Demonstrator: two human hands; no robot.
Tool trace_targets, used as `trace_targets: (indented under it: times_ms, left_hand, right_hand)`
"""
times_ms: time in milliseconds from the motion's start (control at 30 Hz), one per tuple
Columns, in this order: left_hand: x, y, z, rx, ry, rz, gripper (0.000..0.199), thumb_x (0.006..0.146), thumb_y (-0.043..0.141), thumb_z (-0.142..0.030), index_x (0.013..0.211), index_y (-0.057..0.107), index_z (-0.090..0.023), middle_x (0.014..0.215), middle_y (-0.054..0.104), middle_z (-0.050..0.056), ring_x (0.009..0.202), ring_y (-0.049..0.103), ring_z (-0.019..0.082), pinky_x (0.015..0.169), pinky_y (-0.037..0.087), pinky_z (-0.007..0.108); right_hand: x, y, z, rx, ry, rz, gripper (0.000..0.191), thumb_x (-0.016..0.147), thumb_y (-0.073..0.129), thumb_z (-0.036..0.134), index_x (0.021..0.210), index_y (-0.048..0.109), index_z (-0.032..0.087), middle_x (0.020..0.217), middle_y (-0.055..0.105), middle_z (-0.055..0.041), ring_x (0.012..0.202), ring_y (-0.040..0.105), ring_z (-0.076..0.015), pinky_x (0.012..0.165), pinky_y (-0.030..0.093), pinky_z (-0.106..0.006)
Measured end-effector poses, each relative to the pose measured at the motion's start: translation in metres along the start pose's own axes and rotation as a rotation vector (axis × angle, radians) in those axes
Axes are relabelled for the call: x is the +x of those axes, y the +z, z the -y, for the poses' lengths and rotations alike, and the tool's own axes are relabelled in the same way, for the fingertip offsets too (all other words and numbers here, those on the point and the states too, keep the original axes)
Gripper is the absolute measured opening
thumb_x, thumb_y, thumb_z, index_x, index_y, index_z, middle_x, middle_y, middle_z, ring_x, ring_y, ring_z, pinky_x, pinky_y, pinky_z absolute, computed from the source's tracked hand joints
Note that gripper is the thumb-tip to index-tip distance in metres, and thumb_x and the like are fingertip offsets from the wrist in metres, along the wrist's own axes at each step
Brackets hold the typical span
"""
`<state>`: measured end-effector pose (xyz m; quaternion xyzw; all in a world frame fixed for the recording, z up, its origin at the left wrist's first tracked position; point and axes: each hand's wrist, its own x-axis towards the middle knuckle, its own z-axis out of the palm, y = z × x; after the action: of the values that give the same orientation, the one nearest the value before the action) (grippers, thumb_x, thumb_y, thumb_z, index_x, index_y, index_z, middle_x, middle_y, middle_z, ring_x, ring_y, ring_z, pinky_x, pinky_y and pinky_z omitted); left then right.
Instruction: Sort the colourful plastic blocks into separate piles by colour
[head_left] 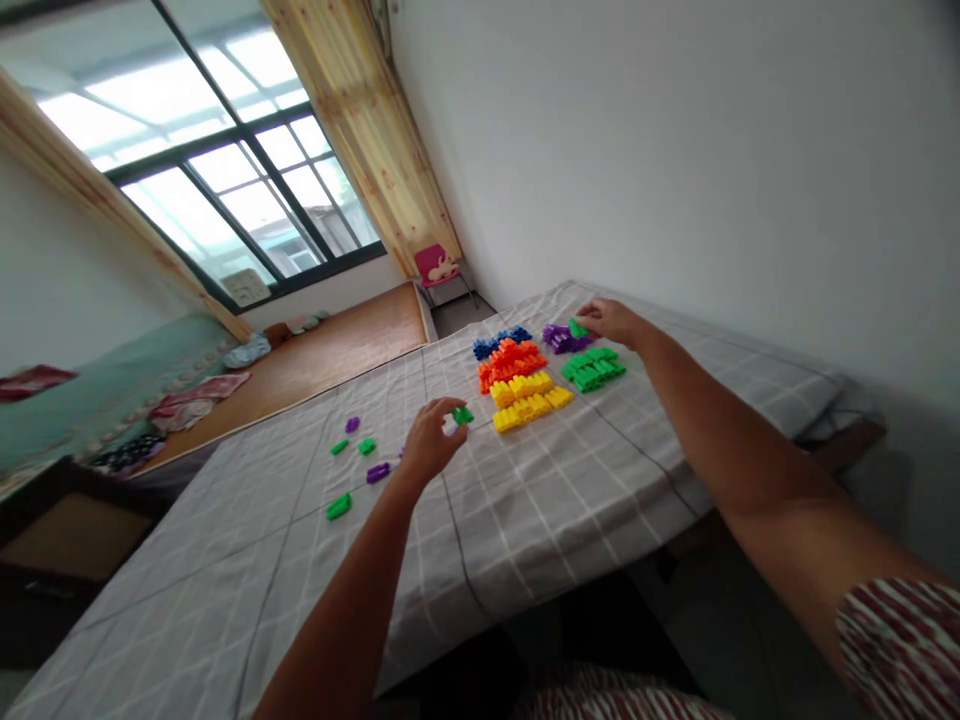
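On the grey checked cloth of the desk (570, 500), the left hand (427, 440) pinches a small green plastic block (463, 414), lifted from loose pieces nearby. The right hand (611, 320) pinches another green block (577, 327) beside the colour-sorted green pile (594, 368), apparently for grouping.

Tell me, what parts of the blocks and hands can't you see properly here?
- Head view: the green block in the left hand is half covered by fingers.
- The block under the right hand is mostly hidden, its shape unclear.
- The sorted piles are too small to count.
- Loose purple block: studs blurred.
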<state>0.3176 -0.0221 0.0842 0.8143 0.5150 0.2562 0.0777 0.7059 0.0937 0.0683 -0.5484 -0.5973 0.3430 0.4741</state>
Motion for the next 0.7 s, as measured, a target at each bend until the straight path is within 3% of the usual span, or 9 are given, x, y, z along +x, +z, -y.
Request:
trace_targets:
  times_ms: [67,133,233,367,533,700]
  left_hand:
    - [0.028,0.026,-0.029,-0.083,0.064,0.014,0.033,0.075,0.061,-0.017,0.108,0.063,-0.021,0.111,0.065,0.006,0.098,0.061,0.018,0.081,0.055,0.031]
    - [0.058,0.053,-0.056,-0.124,0.122,0.046,0.034,0.075,0.064,-0.017,0.108,0.063,-0.02,0.11,0.066,0.007,0.094,0.062,0.018,0.082,0.055,0.032]
    - [0.099,0.091,-0.092,-0.134,0.215,0.092,0.033,0.074,0.066,-0.018,0.107,0.063,-0.018,0.109,0.067,0.008,0.098,0.062,0.019,0.089,0.053,0.036]
    - [0.137,0.134,-0.127,-0.124,0.247,0.126,0.036,0.074,0.067,-0.018,0.109,0.061,-0.017,0.108,0.067,0.008,0.099,0.062,0.02,0.092,0.051,0.038]
    - [0.152,0.172,-0.143,-0.033,0.214,0.172,0.036,0.074,0.068,-0.024,0.109,0.061,-0.018,0.11,0.066,0.008,0.102,0.061,0.022,0.094,0.048,0.039]
    - [0.151,0.18,-0.14,0.065,0.195,0.195,0.035,0.075,0.065,-0.024,0.109,0.062,-0.02,0.11,0.066,0.007,0.104,0.059,0.022,0.095,0.046,0.038]
  right_hand:
    - [0.01,-0.034,-0.033,-0.072,0.109,-0.118,0.019,0.078,0.068,0.02,0.094,0.063,0.011,0.09,0.07,-0.0097,0.068,0.061,-0.0111,0.057,0.05,-0.019]
    - [0.013,-0.051,-0.061,-0.114,0.161,-0.17,0.017,0.077,0.069,0.02,0.09,0.065,0.01,0.089,0.071,-0.0101,0.068,0.062,-0.0121,0.057,0.051,-0.02]
    - [0.009,-0.054,-0.089,-0.109,0.159,-0.206,0.018,0.078,0.068,0.023,0.09,0.066,0.01,0.088,0.072,-0.01,0.069,0.064,-0.0127,0.058,0.052,-0.02]
    - [0.001,-0.056,-0.102,-0.014,0.123,-0.092,0.019,0.078,0.069,0.025,0.091,0.067,0.011,0.093,0.073,-0.0099,0.073,0.066,-0.0138,0.06,0.054,-0.02]
    - [-0.005,-0.069,-0.1,-0.03,0.197,0.05,0.02,0.071,0.075,0.027,0.083,0.069,0.013,0.09,0.074,-0.0089,0.07,0.067,-0.015,0.058,0.054,-0.021]
    - [-0.006,-0.069,-0.095,-0.278,0.234,0.078,0.018,0.07,0.073,0.025,0.084,0.071,0.013,0.082,0.074,-0.0075,0.058,0.065,-0.0135,0.052,0.049,-0.02]
